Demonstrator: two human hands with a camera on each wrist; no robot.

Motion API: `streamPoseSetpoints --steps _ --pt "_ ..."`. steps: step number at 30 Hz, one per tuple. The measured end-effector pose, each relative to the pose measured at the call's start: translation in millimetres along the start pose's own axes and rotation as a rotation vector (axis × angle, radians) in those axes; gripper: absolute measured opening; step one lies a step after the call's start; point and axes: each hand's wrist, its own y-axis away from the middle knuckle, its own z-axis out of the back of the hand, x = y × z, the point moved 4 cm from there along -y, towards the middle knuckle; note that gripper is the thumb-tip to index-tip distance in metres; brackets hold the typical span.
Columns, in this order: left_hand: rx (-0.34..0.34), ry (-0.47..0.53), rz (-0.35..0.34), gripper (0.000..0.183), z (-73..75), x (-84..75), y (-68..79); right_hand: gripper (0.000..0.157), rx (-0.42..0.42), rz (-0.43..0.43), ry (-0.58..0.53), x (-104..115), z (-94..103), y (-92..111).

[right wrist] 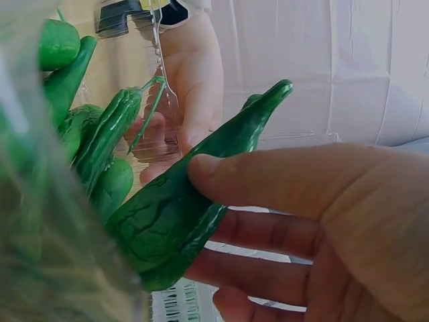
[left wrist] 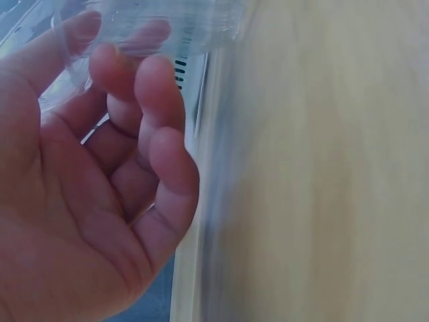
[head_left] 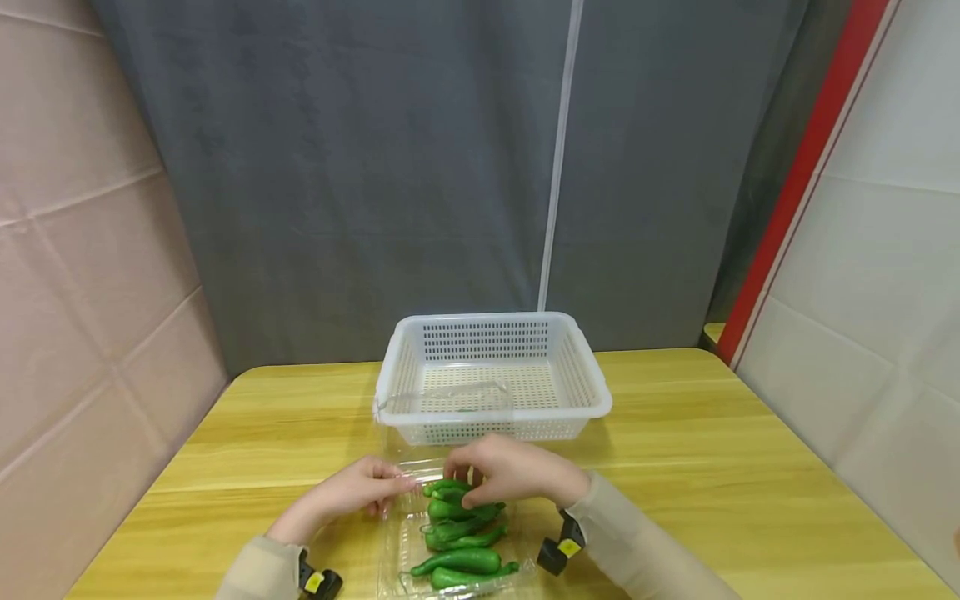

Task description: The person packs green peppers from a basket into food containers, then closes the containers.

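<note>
The right hand [head_left: 498,471] pinches a green pepper [right wrist: 171,208] over the clear box [head_left: 408,533]; it's probably light, firm, slightly slick (the thick middle looks surest to grip). Leftward, the left hand [head_left: 363,487] pinches the box's edge; beyond both sits a white basket [head_left: 562,412].

This looks like a small cloth-walled booth, a makeshift studio or lab corner for recording handwork. A grey curtain [head_left: 360,183] with a pale stripe [head_left: 559,158] closes off the back, a creased pinkish sheet [head_left: 82,250] hangs at the left, and a white sheet [head_left: 885,275] edged by a red band [head_left: 810,183] hangs at the right. One wood-grain table [head_left: 675,433] stands between them. Cameras [head_left: 553,557] strapped to both wrists point to recording; only the peppers [head_left: 459,560] and basket [head_left: 487,317] suggest a kitchen.
</note>
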Motion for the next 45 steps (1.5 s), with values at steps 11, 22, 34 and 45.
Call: streamPoseSetpoints --steps 11,22,34,45 --pt "-0.029 -0.007 -0.026 0.027 0.4 -0.1 -2.5 0.027 0.054 -0.006 0.043 0 -6.5 -3" --pt "-0.038 -0.012 -0.025 0.027 0.2 -0.1 -2.2 0.028 0.055 -0.006 0.085 0 -11.8 -5" --pt "-0.050 -0.010 -0.003 0.030 1.2 -0.7 -2.9 0.027 0.028 -0.019 0.210 -1 -17.5 -7" --pt "-0.056 -0.006 0.002 0.029 1.3 -1.5 -2.3 0.028 0.039 -0.013 0.224 1 -17.3 -6"
